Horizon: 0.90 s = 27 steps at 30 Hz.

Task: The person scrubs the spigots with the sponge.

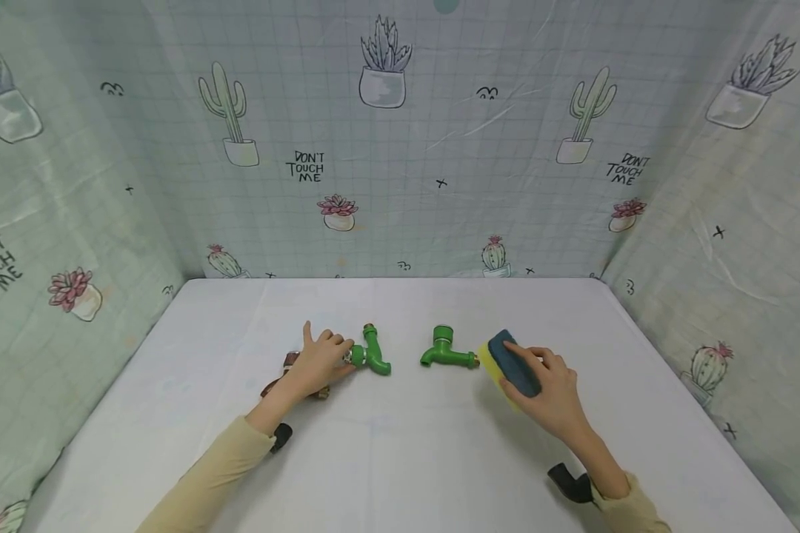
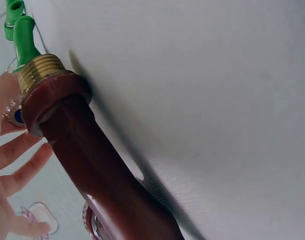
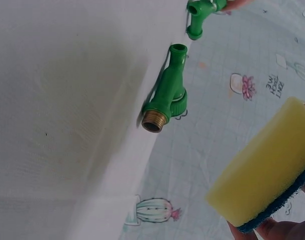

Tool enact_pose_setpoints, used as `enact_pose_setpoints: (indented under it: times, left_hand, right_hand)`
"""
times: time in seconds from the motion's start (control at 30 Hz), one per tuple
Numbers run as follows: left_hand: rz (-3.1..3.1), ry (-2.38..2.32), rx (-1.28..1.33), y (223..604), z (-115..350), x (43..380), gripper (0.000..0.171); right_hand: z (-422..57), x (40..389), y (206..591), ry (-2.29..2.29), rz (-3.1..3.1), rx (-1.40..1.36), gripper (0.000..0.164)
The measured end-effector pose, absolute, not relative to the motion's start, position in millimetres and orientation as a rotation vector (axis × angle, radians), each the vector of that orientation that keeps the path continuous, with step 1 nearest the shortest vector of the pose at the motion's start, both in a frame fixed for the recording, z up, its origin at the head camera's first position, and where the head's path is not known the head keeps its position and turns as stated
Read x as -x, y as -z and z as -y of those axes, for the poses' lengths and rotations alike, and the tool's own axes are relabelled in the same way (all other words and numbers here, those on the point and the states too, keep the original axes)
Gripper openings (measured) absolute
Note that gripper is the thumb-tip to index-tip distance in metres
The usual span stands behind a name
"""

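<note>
My left hand [image 1: 318, 363] pinches the knob end of a green faucet [image 1: 376, 354], whose curved spout points right on the white table. Close under that hand and wrist lies a brown faucet [image 1: 323, 394] with a brass thread, partly hidden; it fills the foreground of the left wrist view. A second green faucet [image 1: 450, 357] lies between the hands, its brass end facing right. My right hand [image 1: 552, 389] grips a yellow sponge [image 3: 265, 162] with a dark blue scouring side [image 1: 516, 368], held above the table beside that brass end.
A black elbow pipe [image 1: 570, 483] lies under my right forearm. Another black piece [image 1: 281, 437] shows partly from under the left sleeve. Patterned cloth [image 1: 400, 163] hangs behind and along both sides of the white table [image 1: 400, 474].
</note>
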<state>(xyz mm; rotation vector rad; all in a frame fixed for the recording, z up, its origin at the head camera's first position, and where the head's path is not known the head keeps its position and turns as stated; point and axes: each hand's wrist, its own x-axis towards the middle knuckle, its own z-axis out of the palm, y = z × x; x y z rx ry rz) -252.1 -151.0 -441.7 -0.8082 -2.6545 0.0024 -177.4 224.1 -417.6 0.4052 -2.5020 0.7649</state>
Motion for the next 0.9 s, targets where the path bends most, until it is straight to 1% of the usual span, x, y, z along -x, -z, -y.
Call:
enact_pose_setpoints:
  times: [0.27,0.57,0.7,0.9]
  left_hand:
    - [2.437,0.065,0.907,435.6,150.1,245.4,0.039]
    - [2.253,0.089,0.971,419.4,132.1,226.6,0.041]
    - [2.222,0.119,0.982,412.2,123.0,217.6,0.043]
    - [2.161,0.162,1.019,402.7,113.3,205.6,0.044]
  right_hand:
    - [-216.5,177.2,418.9,-0.727,2.505,-0.465,0.056]
    - [-180.9,174.4,409.7,-0.605,2.418,-0.76,0.062]
    - [-164.5,174.5,405.8,-0.556,2.368,-0.859,0.058]
    - [-144.1,171.7,403.4,-0.556,2.336,-0.935,0.052]
